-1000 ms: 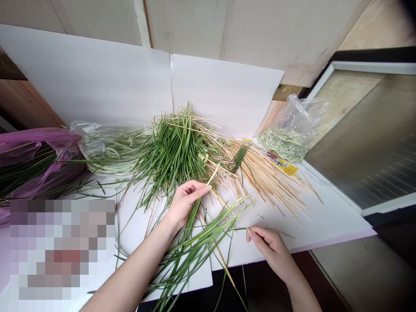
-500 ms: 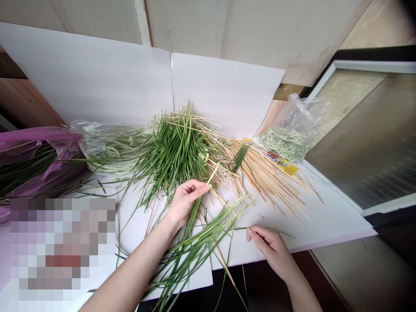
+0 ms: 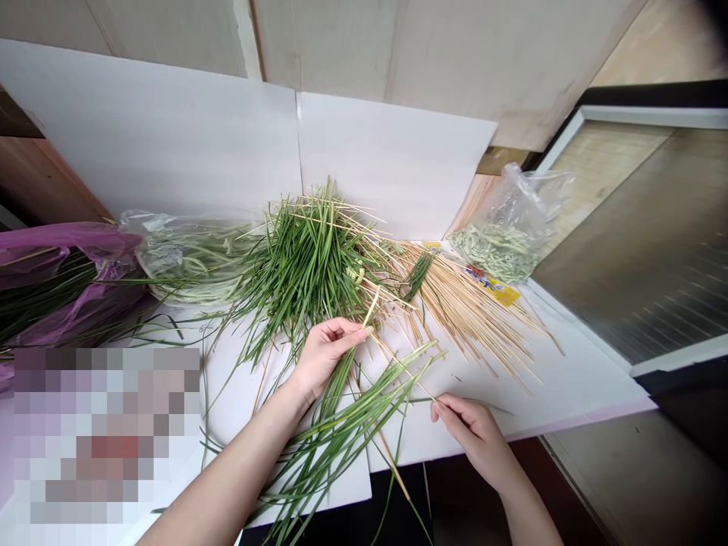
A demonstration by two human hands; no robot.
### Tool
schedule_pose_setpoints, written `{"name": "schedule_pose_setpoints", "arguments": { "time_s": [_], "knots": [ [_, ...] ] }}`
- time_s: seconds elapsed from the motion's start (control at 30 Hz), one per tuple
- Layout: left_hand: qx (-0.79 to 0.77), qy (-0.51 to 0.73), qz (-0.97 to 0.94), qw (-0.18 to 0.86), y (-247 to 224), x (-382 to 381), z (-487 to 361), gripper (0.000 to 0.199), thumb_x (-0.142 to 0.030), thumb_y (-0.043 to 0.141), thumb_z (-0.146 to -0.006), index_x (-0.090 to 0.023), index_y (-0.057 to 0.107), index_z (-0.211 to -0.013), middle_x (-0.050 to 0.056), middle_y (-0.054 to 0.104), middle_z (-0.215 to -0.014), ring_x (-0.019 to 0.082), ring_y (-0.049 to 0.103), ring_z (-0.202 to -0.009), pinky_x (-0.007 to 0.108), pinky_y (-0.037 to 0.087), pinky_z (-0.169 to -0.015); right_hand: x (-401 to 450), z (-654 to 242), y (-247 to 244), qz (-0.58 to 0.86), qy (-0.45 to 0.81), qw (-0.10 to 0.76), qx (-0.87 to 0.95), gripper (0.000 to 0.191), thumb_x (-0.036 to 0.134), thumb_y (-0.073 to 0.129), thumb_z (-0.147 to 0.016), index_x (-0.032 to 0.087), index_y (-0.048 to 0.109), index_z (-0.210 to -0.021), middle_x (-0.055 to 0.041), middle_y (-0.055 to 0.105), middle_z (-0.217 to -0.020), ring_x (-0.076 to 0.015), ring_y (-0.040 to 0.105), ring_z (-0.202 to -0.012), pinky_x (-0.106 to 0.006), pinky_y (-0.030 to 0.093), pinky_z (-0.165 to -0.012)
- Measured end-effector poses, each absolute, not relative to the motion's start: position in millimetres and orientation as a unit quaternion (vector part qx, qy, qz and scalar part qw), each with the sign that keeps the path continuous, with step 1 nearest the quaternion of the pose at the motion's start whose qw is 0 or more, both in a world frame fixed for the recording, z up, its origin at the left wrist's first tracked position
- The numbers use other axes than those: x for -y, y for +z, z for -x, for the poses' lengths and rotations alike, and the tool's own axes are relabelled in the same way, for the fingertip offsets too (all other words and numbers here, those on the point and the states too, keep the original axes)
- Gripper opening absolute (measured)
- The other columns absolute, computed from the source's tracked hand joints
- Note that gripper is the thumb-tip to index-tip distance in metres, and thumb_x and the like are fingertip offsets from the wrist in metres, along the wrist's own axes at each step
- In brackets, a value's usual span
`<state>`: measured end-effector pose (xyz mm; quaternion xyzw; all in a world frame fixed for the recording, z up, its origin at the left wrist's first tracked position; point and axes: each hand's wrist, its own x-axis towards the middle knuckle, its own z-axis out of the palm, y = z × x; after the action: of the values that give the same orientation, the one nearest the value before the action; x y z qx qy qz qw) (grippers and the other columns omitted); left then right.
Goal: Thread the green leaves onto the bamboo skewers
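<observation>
My left hand [image 3: 330, 350] pinches a pale green stalk [image 3: 373, 303], probably a chive, whose end sticks up past the fingertips. From there a thin bamboo skewer [image 3: 395, 354] slants down to my right hand [image 3: 469, 428], closed on its lower end. Whether the skewer's tip is inside the stalk is hidden by my left fingers. Below the skewer lies a loose bunch of long chives [image 3: 353, 425] hanging over the table's front edge. Just beyond my left hand rises a heap of chives on skewers [image 3: 312, 265].
Many bare skewers [image 3: 472, 303] fan out on the white table [image 3: 569, 379], with a yellow-blue wrapper [image 3: 497, 287] beside them. Clear bags of pale green strips stand at the back right [image 3: 494, 246] and left [image 3: 193, 262]. A purple bag [image 3: 108, 246] of chives is far left.
Both hands keep nearly the same place and grip. The whole view has shifted very slightly.
</observation>
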<state>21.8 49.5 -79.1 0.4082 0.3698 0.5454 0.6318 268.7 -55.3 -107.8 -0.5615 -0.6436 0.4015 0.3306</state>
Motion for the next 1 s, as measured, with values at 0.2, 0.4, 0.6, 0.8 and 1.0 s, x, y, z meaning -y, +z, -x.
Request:
{"name": "schedule_pose_setpoints", "arguments": {
  "time_s": [0.2, 0.4, 0.6, 0.8, 1.0],
  "knots": [
    [-0.354, 0.474, -0.464, 0.659, -79, -42, -28, 0.017, -0.025, 0.086, -0.063, -0.016, 0.073, -0.067, 0.001, 0.069, -0.069, 0.011, 0.058, -0.062, 0.025, 0.046, -0.066, 55, -268, -106, 0.556, 0.41, 0.32, 0.648, 0.034, 0.041, 0.042, -0.099, 0.02, 0.053, -0.075, 0.0052, 0.025, -0.064, -0.0136, 0.024, -0.057, -0.027, 0.02, -0.054],
    [-0.349, 0.477, -0.495, 0.637, -76, -40, -28, 0.02, -0.031, 0.084, -0.068, -0.015, 0.071, -0.069, 0.001, 0.067, -0.07, 0.01, 0.056, -0.063, 0.024, 0.043, -0.064, 56, -268, -106, 0.553, 0.417, 0.326, 0.644, 0.033, 0.039, 0.043, -0.099, 0.019, 0.053, -0.076, 0.0054, 0.024, -0.064, -0.0132, 0.023, -0.057, -0.027, 0.019, -0.055],
    [-0.368, 0.449, -0.55, 0.6, -81, -40, -31, 0.025, -0.035, 0.081, -0.071, -0.014, 0.069, -0.069, 0.001, 0.065, -0.067, 0.011, 0.053, -0.06, 0.024, 0.041, -0.06, 54, -266, -107, 0.552, 0.412, 0.331, 0.645, 0.033, 0.038, 0.043, -0.1, 0.019, 0.054, -0.076, 0.0054, 0.025, -0.064, -0.0129, 0.024, -0.057, -0.027, 0.019, -0.054],
    [-0.346, 0.391, -0.577, 0.629, -79, -37, -29, 0.023, -0.037, 0.077, -0.075, -0.014, 0.071, -0.075, 0.001, 0.064, -0.067, 0.011, 0.051, -0.059, 0.023, 0.04, -0.056, 54, -272, -108, 0.533, 0.415, 0.34, 0.654, 0.033, 0.038, 0.044, -0.099, 0.019, 0.055, -0.074, 0.0046, 0.03, -0.063, -0.0127, 0.026, -0.056, -0.027, 0.02, -0.053],
    [-0.244, 0.283, -0.619, 0.691, -64, -46, -3, 0.027, -0.031, 0.061, -0.086, -0.018, 0.073, -0.106, 0.008, 0.069, -0.092, 0.015, 0.059, -0.069, 0.027, 0.047, -0.064, 55, -289, -110, 0.492, 0.452, 0.346, 0.659, 0.037, 0.041, 0.048, -0.098, 0.017, 0.058, -0.072, 0.0035, 0.036, -0.06, -0.0118, 0.027, -0.053, -0.026, 0.02, -0.049]
  ]
}}
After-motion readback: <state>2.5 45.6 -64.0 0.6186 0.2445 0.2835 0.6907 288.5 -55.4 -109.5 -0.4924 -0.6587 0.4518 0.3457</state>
